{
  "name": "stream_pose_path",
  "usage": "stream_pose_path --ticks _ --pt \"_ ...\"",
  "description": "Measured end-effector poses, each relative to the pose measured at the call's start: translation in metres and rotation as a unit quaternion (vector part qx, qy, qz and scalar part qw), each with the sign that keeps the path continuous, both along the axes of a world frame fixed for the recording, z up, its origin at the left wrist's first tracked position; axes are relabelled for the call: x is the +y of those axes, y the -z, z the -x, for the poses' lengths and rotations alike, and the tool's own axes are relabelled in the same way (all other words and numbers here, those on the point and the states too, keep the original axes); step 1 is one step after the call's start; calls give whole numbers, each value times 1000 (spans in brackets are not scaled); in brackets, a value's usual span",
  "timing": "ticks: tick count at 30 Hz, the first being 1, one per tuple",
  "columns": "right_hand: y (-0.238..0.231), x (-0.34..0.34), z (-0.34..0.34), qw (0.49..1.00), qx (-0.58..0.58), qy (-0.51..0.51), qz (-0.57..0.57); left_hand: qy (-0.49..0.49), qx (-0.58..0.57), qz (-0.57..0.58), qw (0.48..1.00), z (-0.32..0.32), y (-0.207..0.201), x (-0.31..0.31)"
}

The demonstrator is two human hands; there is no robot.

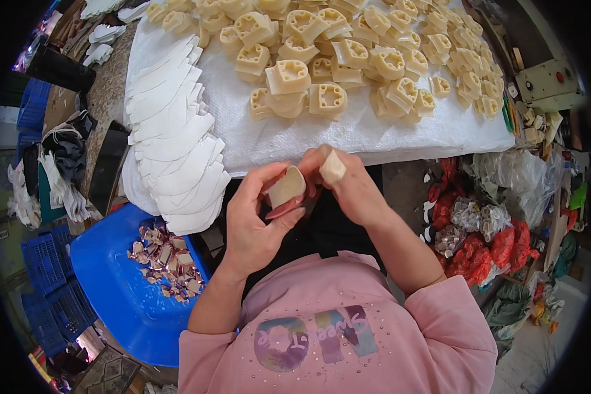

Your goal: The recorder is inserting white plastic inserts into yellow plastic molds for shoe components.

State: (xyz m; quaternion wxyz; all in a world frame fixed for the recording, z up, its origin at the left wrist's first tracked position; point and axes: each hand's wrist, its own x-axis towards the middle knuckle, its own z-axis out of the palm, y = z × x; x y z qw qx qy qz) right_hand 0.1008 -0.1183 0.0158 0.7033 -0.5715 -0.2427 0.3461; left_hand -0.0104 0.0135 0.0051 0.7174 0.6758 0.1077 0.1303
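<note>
My left hand (249, 223) grips a small heel-shaped piece (286, 187) between thumb and fingers. It has a flat cream face and a shiny reddish side. My right hand (351, 187) is close beside it with fingers curled in; what they hold, if anything, is hidden. A pale cream lump or wrap (333, 167) shows at its fingers; I cannot tell which. Both hands are above my lap, at the near edge of a table covered with white woven cloth (262, 146). To the left, a blue plastic tub (121, 315) holds many similar shiny reddish pieces (167, 262).
Cream hollow plastic blocks (328, 98) with holes are heaped across the table. Overlapping white curved sheets (177, 144) line its left side. Red plastic bags (502, 246) and clear bags lie at right. Blue crates (46, 262) stand at far left, beyond the tub.
</note>
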Motion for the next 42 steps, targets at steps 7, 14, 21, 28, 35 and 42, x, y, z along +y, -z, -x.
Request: stream_pose_path --ticks 7,14,21,28,35,42 --pt "8 -3 -10 996 46 -76 32 -9 -7 -275 961 -2 -22 -3" --pt "4 4 3 941 -318 52 99 -72 20 -297 952 -7 -26 -12" --pt "11 -12 -3 996 30 -77 -32 -79 -59 -349 932 -8 -19 -16" --pt "26 6 17 997 -25 76 -7 -150 -57 -387 908 -15 -3 -25" --pt "27 7 25 946 261 9 -191 -198 -87 -393 894 -16 -3 -25" --pt "16 21 28 968 -217 92 81 -225 -104 -445 861 -9 11 -10"
